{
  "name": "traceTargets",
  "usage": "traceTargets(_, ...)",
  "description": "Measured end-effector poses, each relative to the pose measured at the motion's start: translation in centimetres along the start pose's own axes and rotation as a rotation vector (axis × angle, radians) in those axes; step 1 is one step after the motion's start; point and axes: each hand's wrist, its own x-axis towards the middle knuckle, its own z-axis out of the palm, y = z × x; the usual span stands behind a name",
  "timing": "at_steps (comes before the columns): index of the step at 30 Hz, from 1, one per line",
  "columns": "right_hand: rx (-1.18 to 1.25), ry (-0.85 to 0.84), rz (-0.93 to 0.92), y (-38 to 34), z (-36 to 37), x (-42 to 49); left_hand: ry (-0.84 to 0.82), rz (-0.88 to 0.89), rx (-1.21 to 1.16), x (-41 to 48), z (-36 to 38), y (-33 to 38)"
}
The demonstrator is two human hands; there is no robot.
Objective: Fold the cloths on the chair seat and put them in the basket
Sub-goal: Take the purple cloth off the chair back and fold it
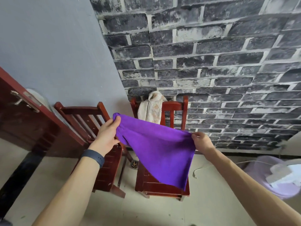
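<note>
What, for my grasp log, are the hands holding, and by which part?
A purple cloth: the left hand grips one top corner and the right hand pinches the other. The rest hangs over the chair seat.

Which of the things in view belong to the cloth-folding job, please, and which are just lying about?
For the job: purple cloth, pinched by left hand and right hand; chair beneath it; basket.
Lying about: second chair; cream garment on the chair back; door.
</note>
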Motion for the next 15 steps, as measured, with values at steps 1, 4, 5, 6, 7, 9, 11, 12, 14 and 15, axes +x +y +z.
traceTargets(1,0.005,-0.042,0.013,0.3,-0.2,0.2,0.014,0.004,0.020,0.2,0.1,-0.2)
traceTargets(4,0.237,-0.137,0.134,0.6,-0.8,0.0,-0.068,-0.034,0.094,0.7,-0.1,-0.9)
traceTargets(5,0.312,-0.133,0.160,0.5,-0.9,-0.2,-0.174,-0.081,0.140,0.8,-0.5,-1.3)
traceTargets(6,0.379,-0.108,0.179,0.5,-1.1,-0.4,-0.280,-0.148,0.205,0.8,-1.0,-1.9)
traceTargets(7,0.435,-0.079,0.191,0.5,-1.3,-0.6,-0.350,-0.224,0.283,1.0,-1.5,-2.7)
traceTargets(9,0.535,-0.008,0.208,0.8,-1.5,-0.7,-0.339,-0.309,0.433,1.2,-2.2,-4.4)
traceTargets(11,0.593,0.059,0.235,1.2,-1.7,-0.9,-0.192,-0.295,0.486,1.8,-2.5,-6.3)
traceTargets(12,0.605,0.081,0.246,1.5,-1.7,-0.9,-0.110,-0.289,0.475,2.3,-2.8,-7.2)
traceTargets(14,0.596,0.129,0.255,1.9,-1.6,-1.1,-0.016,-0.275,0.420,3.4,-3.2,-9.0)
traceTargets(15,0.585,0.155,0.261,2.2,-1.4,-1.3,0.014,-0.258,0.426,3.7,-3.3,-9.8)
